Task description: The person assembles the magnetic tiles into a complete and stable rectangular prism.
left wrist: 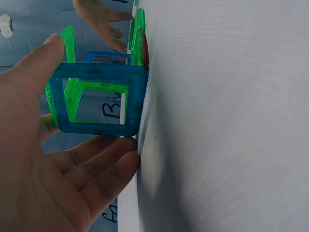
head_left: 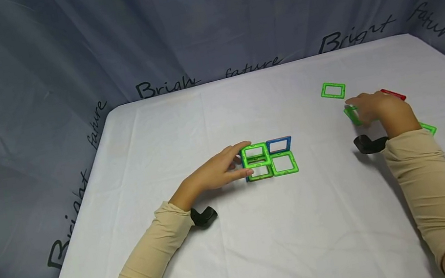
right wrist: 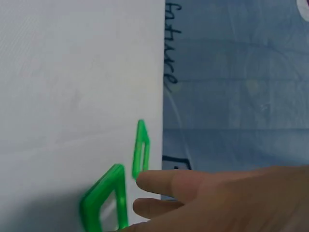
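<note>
My left hand (head_left: 220,164) grips the left end of a structure of magnetic tiles (head_left: 270,159), thumb and a finger spanning it. In the left wrist view a blue square tile (left wrist: 99,129) forms its near side, with green tiles (left wrist: 75,96) above and behind. The remaining fingers stretch out beneath the blue tile. A second blue tile (head_left: 278,139) stands at the structure's back right. My right hand (head_left: 373,107) is at a green tile (right wrist: 89,215), its visible fingers fairly straight. The hand partly covers that tile, so any contact is unclear.
Another green tile (head_left: 333,90) lies beyond the right hand. A red tile (head_left: 394,94) is just right of that hand, and a green one (head_left: 428,128) shows behind the wrist. White cloth covers the table (head_left: 302,234); grey curtain (head_left: 201,18) surrounds its back.
</note>
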`<state>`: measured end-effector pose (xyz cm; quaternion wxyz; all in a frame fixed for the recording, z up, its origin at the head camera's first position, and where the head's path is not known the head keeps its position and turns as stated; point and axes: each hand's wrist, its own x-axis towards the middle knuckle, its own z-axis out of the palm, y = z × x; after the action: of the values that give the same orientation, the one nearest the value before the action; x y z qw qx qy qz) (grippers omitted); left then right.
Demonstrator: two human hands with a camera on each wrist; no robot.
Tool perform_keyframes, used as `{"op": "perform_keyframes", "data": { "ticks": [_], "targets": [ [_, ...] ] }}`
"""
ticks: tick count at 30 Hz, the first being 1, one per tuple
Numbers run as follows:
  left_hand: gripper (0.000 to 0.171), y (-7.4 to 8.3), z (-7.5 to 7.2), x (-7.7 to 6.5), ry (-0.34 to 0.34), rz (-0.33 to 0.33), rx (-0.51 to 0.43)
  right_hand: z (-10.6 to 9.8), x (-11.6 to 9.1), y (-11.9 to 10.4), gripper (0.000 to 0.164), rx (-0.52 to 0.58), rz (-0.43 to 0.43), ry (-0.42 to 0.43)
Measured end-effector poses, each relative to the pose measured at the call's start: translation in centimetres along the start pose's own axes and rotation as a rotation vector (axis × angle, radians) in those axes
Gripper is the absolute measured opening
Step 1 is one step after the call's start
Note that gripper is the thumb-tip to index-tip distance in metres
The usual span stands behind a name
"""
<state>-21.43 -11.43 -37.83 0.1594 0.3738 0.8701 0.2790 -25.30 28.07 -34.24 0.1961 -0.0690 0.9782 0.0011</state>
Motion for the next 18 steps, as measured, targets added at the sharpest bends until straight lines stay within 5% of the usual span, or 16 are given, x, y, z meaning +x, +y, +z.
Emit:
{"op": "perform_keyframes", "data": {
  "ticks": [18],
  "targets": [
    [0.071,-0.15,-0.14,0.05,-0.007,-0.001,0.004,0.05,0.83,0.11,0.065,0.075,-0.063,0.080]
  ]
}}
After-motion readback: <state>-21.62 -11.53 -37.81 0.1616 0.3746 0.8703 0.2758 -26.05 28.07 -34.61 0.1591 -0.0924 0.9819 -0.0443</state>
